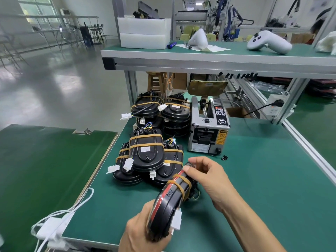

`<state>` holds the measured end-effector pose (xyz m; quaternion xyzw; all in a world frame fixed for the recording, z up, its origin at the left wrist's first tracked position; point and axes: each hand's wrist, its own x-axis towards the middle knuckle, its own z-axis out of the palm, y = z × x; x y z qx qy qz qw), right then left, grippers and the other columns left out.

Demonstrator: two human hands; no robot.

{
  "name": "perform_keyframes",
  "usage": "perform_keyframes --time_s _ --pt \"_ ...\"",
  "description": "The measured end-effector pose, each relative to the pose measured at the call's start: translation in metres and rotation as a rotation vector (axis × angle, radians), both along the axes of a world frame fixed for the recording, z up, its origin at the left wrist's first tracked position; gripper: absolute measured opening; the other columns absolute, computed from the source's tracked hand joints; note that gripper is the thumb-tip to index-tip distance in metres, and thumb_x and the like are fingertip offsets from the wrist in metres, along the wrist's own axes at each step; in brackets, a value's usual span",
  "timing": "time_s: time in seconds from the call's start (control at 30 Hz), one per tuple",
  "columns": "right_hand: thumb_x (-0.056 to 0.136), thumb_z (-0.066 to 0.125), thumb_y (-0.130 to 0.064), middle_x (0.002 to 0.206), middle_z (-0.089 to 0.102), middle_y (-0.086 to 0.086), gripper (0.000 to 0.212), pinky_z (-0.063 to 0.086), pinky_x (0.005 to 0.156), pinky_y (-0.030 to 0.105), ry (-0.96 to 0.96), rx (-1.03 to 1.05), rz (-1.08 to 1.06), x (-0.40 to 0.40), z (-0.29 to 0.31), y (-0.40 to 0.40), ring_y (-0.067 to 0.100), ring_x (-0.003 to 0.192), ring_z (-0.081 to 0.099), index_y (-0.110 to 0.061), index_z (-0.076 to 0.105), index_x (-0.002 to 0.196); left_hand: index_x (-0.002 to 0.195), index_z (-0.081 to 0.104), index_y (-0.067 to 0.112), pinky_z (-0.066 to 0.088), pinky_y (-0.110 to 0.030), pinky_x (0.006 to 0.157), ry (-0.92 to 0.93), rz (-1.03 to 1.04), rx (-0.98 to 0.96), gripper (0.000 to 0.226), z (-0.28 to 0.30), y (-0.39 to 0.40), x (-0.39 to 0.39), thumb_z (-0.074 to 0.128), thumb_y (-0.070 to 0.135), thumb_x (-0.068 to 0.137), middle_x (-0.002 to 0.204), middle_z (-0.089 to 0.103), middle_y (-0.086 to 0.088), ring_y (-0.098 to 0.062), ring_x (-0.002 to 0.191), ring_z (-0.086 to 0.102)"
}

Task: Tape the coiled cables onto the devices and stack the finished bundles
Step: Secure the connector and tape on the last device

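Black taped device [171, 200] held edge-up: left hand [143, 231] grips its base, right hand [205, 177] pinches its top

The tape dispenser [208, 128] carried a round badge that seemed to read "SEMI", above two characters too small to read. Its yellow warning label [222, 136] bore a heading, probably "CAUTION"; the lines beneath were illegible.
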<state>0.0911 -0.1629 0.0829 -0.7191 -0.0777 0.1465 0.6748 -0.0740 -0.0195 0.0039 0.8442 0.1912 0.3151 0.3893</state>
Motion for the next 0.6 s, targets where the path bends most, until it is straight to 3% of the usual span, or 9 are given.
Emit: perform_keyframes --time_s 0.07,0.2,0.27,0.33,0.37,0.43,0.47,0.53,0.6 --pt "0.076 0.091 -0.033 0.1 0.078 -0.001 0.035 0.055 0.076 0.018 -0.001 -0.036 0.057 0.0 0.002 -0.002 0.009 0.09 0.072 -0.027 0.076 0.107 0.117 0.053 0.073 0.034 0.007 0.076 -0.033 0.035 0.019 0.044 0.002 0.003 -0.002 0.061 0.088 0.077 0.104 0.057 0.032 -0.004 0.09 0.056" --pt "0.067 0.079 -0.067 0.107 0.078 -0.015 0.056 0.049 0.081 0.015 0.014 -0.082 0.126 -0.001 0.004 -0.006 -0.002 0.1 0.071 -0.035 0.075 0.112 0.114 0.054 0.073 0.041 0.0 0.074 0.038 -0.047 -0.002 0.042 0.0 0.002 -0.002 0.06 0.09 0.076 0.081 0.06 0.026 -0.005 0.089 0.059" --pt "0.073 0.074 -0.072 0.104 0.079 -0.012 0.052 0.051 0.086 0.022 0.016 -0.112 0.23 -0.007 0.0 -0.004 0.004 0.099 0.073 -0.032 0.076 0.106 0.119 0.055 0.07 0.049 -0.006 0.077 0.091 -0.207 -0.029 0.042 0.001 0.013 -0.003 0.066 0.079 0.079 0.098 0.063 0.038 0.002 0.092 0.062" --pt "0.078 0.071 -0.072 0.102 0.079 -0.007 0.048 0.054 0.086 0.027 -0.009 -0.124 0.255 -0.012 -0.002 -0.003 0.009 0.096 0.074 -0.031 0.074 0.104 0.13 0.034 0.084 0.052 -0.011 0.089 0.189 -0.378 0.014 0.067 0.001 0.027 -0.002 0.073 0.068 0.079 0.122 0.054 0.054 0.003 0.111 0.065" --pt "0.079 0.07 -0.07 0.1 0.079 -0.008 0.044 0.053 0.083 0.025 -0.045 -0.126 0.239 -0.014 -0.002 -0.004 0.007 0.093 0.073 -0.034 0.073 0.104 0.131 0.033 0.084 0.053 -0.013 0.091 0.191 -0.421 0.075 0.067 0.002 0.026 -0.003 0.073 0.065 0.081 0.126 0.053 0.052 -0.002 0.113 0.067" --pt "0.082 0.069 -0.068 0.101 0.078 -0.011 0.036 0.055 0.079 0.021 -0.123 -0.128 0.206 -0.016 0.001 -0.008 0.005 0.092 0.072 -0.042 0.072 0.106 0.114 0.071 0.058 0.059 -0.027 0.074 0.115 -0.282 0.137 0.035 0.013 0.013 0.001 0.072 0.057 0.078 0.097 0.074 0.018 -0.014 0.084 0.072" --pt "0.082 0.068 -0.067 0.102 0.077 -0.013 0.034 0.057 0.08 0.021 -0.157 -0.132 0.197 -0.016 0.003 -0.011 0.006 0.094 0.072 -0.044 0.071 0.107 0.102 0.077 0.047 0.058 -0.032 0.065 0.066 -0.216 0.166 0.029 0.023 0.004 0.002 0.077 0.049 0.073 0.082 0.073 0.01 -0.017 0.071 0.07" --pt "0.083 0.066 -0.067 0.103 0.075 -0.018 0.035 0.055 0.08 0.016 -0.229 -0.164 0.182 -0.018 0.006 -0.015 0.002 0.096 0.07 -0.046 0.068 0.111 0.097 0.075 0.039 0.057 -0.032 0.059 0.08 -0.207 0.231 0.044 0.02 -0.006 0.005 0.092 0.025 0.06 0.076 0.068 0.012 -0.015 0.065 0.066" --pt "0.082 0.064 -0.069 0.109 0.072 -0.024 0.04 0.052 0.086 0.019 -0.283 -0.197 0.158 -0.019 0.008 -0.015 -0.002 0.102 0.067 -0.048 0.066 0.116 0.102 0.075 0.035 0.056 -0.028 0.057 0.076 -0.253 0.233 0.059 0.025 -0.002 0.001 0.101 0.021 0.051 0.082 0.066 0.016 -0.01 0.068 0.067"
